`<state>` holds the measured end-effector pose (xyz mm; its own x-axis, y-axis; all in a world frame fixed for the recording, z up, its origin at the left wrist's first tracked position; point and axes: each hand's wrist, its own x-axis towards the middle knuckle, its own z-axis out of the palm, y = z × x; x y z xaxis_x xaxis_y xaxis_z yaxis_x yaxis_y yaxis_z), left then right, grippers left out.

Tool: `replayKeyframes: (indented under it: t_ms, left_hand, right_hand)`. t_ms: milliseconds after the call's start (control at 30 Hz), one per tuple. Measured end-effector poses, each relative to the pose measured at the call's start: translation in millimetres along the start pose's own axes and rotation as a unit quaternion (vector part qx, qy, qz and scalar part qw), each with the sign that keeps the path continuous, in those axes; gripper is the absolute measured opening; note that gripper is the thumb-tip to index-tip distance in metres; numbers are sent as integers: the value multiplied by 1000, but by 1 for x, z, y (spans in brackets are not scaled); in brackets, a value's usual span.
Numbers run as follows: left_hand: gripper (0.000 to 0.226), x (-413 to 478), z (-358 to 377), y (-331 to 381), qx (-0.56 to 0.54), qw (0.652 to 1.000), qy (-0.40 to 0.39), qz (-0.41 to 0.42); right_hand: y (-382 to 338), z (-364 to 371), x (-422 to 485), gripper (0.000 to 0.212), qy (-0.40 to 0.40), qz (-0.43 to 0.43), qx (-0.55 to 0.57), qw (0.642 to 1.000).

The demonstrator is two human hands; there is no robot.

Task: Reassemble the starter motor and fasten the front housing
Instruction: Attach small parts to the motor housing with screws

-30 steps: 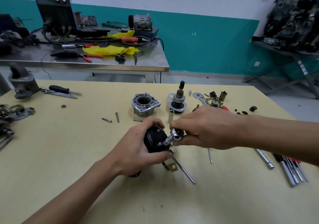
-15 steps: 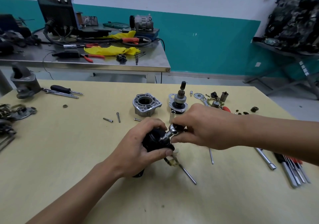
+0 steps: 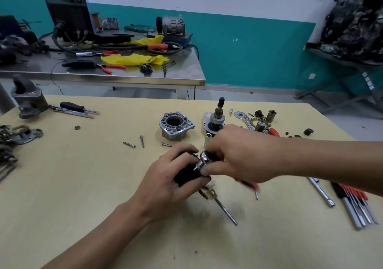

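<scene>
Pale yellow tabletop (image 3: 62, 185) fills your view, with a steel workbench (image 3: 124, 75) behind it. Your left hand (image 3: 165, 187) curls around the black cylindrical starter motor body (image 3: 186, 174) near the table's middle. Your right hand (image 3: 240, 156) has its fingers wrapped around a chrome socket driver head (image 3: 204, 158), its tip against the body's end. Beyond your hands, the grey cast-aluminium front housing (image 3: 176, 126) sits apart on the table, with loose silver bolts (image 3: 141, 141) lying near it.

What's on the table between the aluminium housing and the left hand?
Head view: a single short bolt lies on the table between aluminium housing and left hand.
</scene>
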<state>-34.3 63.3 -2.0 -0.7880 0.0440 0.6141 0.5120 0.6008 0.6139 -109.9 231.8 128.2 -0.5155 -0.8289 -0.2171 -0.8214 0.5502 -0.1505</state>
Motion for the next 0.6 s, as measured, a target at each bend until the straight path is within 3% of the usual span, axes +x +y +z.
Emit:
replayKeyframes:
  t_ms: [67,133,167,233,267,333,367,400,467,500,533,567,600]
  left_hand:
    - [23,3,-3,-1,-10,1000,-10,23]
    - [20,4,-5,-1,-15,999,-22,39]
    - [20,3,-5,-1,-14,999,-23,39]
    - [23,2,-4,-1,0,999,-19,33]
    - [25,2,-4,-1,8,999,-20,31]
    - [26,2,-3,-1,13,999,-26,33]
    - [27,2,-3,0,9,999,-27,35]
    - [27,3,-4,1,7,999,-28,40]
    - [29,4,-5,1,12,998,-28,53]
    - [30,5,-5,1,15,998,-31,55]
    - [29,5,-5,1,14,998,-30,51]
    - [28,5,-5,0,12,999,-25,41]
    - [27,4,-6,0,13,999,-21,34]
  right_hand:
    - [6,-5,0,25,38,-120,-204,971]
    - [10,-4,2,26,52,-162,-275,946]
    - [9,-3,1,27,47,-152,-251,955]
    - [4,-1,1,38,1,-55,-43,998]
    - [5,2,2,44,-41,18,115,992]
    - [4,4,0,48,-83,96,242,962]
    - [5,4,-1,46,-74,67,186,977]
    - [9,4,-2,42,-46,2,32,998]
    - [12,4,-5,32,31,-84,-219,972]
    - [14,7,-5,32,43,-102,-244,963]
    - [12,6,-5,33,40,-92,-189,977]
    - [8,4,-5,36,27,-55,-53,997]
    - [5,5,-2,41,-10,0,110,994]
